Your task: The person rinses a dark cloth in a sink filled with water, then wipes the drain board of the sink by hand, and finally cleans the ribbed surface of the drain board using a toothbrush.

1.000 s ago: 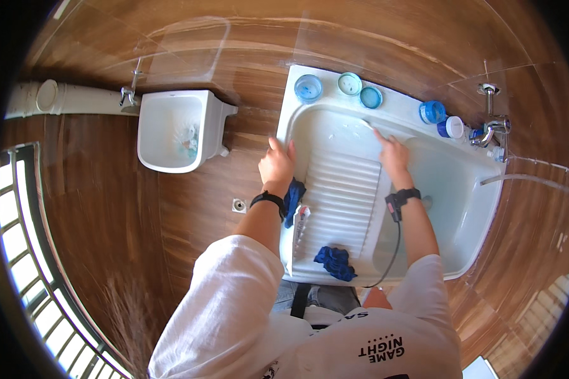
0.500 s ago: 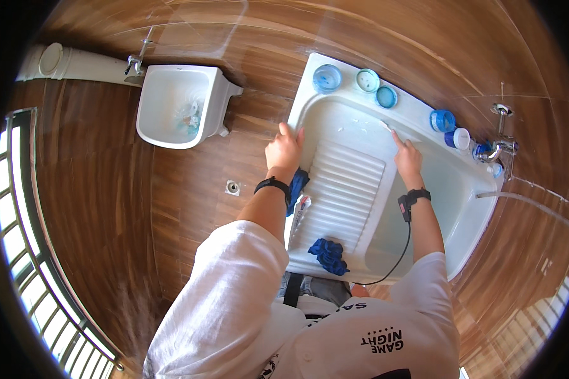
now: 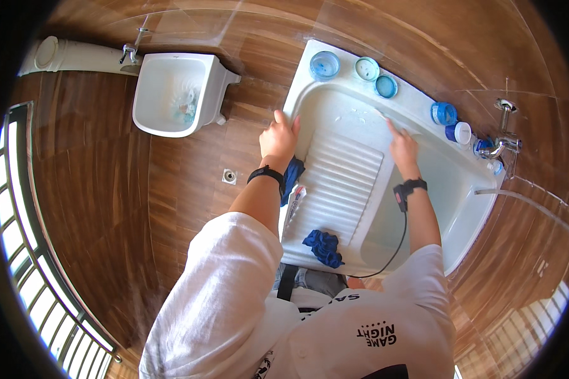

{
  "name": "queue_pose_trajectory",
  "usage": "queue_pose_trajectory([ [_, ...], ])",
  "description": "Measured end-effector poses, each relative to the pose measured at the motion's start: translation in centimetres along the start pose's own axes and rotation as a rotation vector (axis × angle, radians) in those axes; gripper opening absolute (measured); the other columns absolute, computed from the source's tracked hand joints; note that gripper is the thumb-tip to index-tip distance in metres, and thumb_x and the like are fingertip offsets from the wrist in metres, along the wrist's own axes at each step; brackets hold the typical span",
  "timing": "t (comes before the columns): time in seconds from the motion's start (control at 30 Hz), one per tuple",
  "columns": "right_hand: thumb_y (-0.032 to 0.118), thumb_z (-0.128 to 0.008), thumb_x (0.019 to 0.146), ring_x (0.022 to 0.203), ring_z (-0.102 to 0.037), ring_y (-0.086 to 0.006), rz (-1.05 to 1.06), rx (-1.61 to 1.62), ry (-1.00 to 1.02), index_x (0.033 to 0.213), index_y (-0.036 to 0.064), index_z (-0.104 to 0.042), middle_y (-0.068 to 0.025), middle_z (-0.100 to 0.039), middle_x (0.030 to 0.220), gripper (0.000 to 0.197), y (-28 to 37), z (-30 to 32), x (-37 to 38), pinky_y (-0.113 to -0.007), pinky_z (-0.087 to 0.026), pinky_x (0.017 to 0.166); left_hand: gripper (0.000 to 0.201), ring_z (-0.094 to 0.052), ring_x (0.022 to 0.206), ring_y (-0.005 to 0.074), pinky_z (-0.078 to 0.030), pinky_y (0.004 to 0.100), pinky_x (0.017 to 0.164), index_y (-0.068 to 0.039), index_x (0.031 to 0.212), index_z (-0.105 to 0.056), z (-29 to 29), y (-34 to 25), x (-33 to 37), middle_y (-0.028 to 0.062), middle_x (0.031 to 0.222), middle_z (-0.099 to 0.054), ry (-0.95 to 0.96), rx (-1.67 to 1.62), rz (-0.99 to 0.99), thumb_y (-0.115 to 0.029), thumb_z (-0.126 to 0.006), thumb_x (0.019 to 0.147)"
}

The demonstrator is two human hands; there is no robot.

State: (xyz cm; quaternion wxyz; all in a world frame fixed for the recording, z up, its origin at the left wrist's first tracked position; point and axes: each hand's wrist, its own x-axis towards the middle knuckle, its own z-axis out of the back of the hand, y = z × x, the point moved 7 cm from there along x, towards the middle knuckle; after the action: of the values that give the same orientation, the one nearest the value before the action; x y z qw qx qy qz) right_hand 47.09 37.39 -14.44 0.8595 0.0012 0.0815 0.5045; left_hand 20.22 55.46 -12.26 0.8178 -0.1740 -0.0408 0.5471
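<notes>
My left hand (image 3: 277,138) grips the left rim of a white laundry sink (image 3: 302,72), thumb on the inner side. Over the sink's shallow ledge reaches my right hand (image 3: 403,146), index finger stretched forward and the other fingers curled. A slim white tip (image 3: 379,114) shows just beyond that finger; I cannot make out what it belongs to. Small white dabs (image 3: 338,119) lie on the ledge beside it. Nearer me is the ribbed washboard (image 3: 341,183), with a crumpled blue cloth (image 3: 324,247) at its near end. Water seems to fill the deep basin at right.
On the back rim stand a blue jar (image 3: 325,65), two open tubs (image 3: 385,86) and several blue-and-white containers (image 3: 444,114). A tap (image 3: 504,146) and hose (image 3: 537,207) are at right. Another blue cloth (image 3: 293,174) and a white tube (image 3: 295,201) lie by the left edge. A white mop sink (image 3: 146,95) stands left.
The whole view has shifted slightly. My right hand's fingertip has moved a little to the left along the ledge, toward the white dabs. The left hand keeps its place on the rim.
</notes>
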Motion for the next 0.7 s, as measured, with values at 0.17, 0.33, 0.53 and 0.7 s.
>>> queue_pose_trajectory([
  [0.17,-0.004,-0.051,0.064,0.063,-0.056,-0.0316,-0.065,0.051,-0.113,0.119,0.0258,-0.051,-0.0135,-0.055,0.075,0.062,-1.7,-0.2,-2.4,-0.040,-0.046,0.057,0.042,-0.058,0.051,0.0340,-0.049,0.0404,0.046,-0.001,0.084,-0.040,-0.6,-0.5,0.0,0.0172,0.058,-0.057,0.000,-0.013,-0.014,-0.042,-0.047,0.082],
  [0.33,-0.001,-0.051,0.065,0.063,-0.056,-0.0314,0.057,0.055,-0.141,0.116,0.0286,-0.053,-0.0115,-0.055,0.073,0.059,5.2,1.4,1.7,-0.040,-0.045,0.057,0.042,-0.058,0.051,0.0338,-0.049,0.0406,0.046,-0.001,0.084,-0.040,0.0,-0.2,-0.1,0.0165,0.057,-0.057,-0.013,0.009,-0.018,-0.042,-0.047,0.083],
  [0.53,0.003,-0.052,0.066,0.062,-0.057,-0.0286,-0.042,-0.002,-0.046,0.114,0.0322,-0.054,-0.0079,-0.057,0.074,0.056,-1.7,0.4,-0.6,-0.040,-0.046,0.055,0.041,-0.059,0.053,0.0340,-0.049,0.0410,0.047,-0.001,0.084,-0.039,0.0,-0.3,0.0,0.0165,0.057,-0.057,-0.030,0.029,-0.012,-0.042,-0.047,0.083],
  [0.7,0.004,-0.054,0.065,0.063,-0.057,-0.0291,-0.353,-0.025,-0.064,0.116,0.0313,-0.052,-0.0089,-0.056,0.069,0.058,-7.1,-0.6,-5.5,-0.039,-0.045,0.055,0.041,-0.059,0.053,0.0342,-0.049,0.0409,0.047,-0.002,0.084,-0.039,0.2,0.0,-0.1,0.0173,0.058,-0.057,-0.002,0.007,0.006,-0.042,-0.047,0.083],
])
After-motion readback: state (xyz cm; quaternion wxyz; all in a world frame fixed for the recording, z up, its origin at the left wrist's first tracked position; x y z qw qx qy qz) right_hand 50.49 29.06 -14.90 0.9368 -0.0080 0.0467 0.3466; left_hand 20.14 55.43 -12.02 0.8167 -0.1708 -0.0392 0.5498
